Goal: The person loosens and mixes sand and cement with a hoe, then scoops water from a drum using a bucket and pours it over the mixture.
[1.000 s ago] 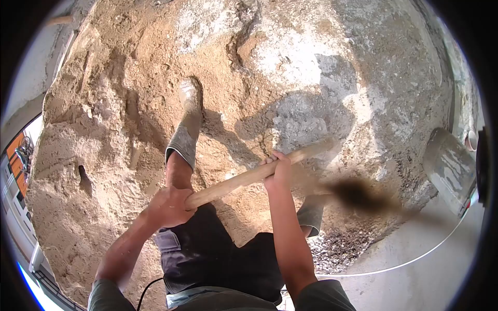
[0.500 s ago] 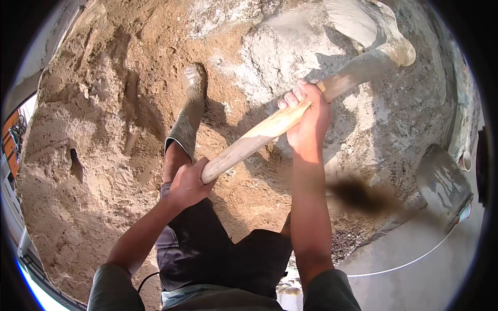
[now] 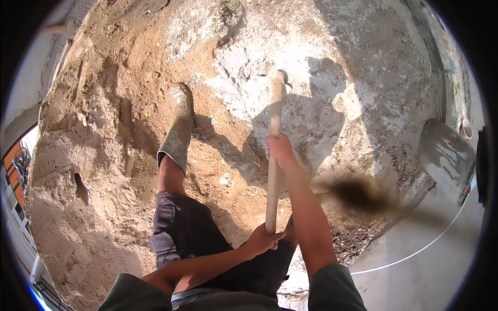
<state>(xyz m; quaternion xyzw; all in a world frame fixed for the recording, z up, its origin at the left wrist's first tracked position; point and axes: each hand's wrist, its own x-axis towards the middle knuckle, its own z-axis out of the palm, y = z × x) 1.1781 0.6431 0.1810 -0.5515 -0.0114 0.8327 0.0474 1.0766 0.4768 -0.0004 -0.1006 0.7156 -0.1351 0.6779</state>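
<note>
Clock directions are taken from the right hand, twelve being straight ahead. Nearest, at six, the left hand [image 3: 263, 240] has its fingers curled round the butt of a wooden handle [image 3: 273, 189]. Higher up the shaft, the right hand [image 3: 280, 149] wraps it, fingers bent and pressed to the wood. The handle runs almost straight to twelve, where its tool head [image 3: 281, 78] meets the ground.

Underfoot is rough tan soil [image 3: 104, 223], lumpy and printed with hollows; around the tool head it turns to a chalky pale patch [image 3: 241, 85], sunlit, with a person's shadow [image 3: 327, 111] across it at one. The left boot [image 3: 179, 129] stands in the soil between nine and ten. Dark gravel [image 3: 353, 241] lies at five.

The right boot is mostly hidden behind the right forearm. The fingertips of the left hand tuck under the wood, hard to see. A dark blurred smudge [image 3: 360, 194] at four covers part of the ground. How deep the blade sits cannot be told.

The soil ends between four and five at a smooth grey floor [image 3: 410, 280]. A muddy bucket [image 3: 447, 158] lies at three, well apart from the handle. Soil spans the gap between handle and left boot. Farther off, a pale wall [image 3: 31, 70] closes the view at ten, bent by the lens.
</note>
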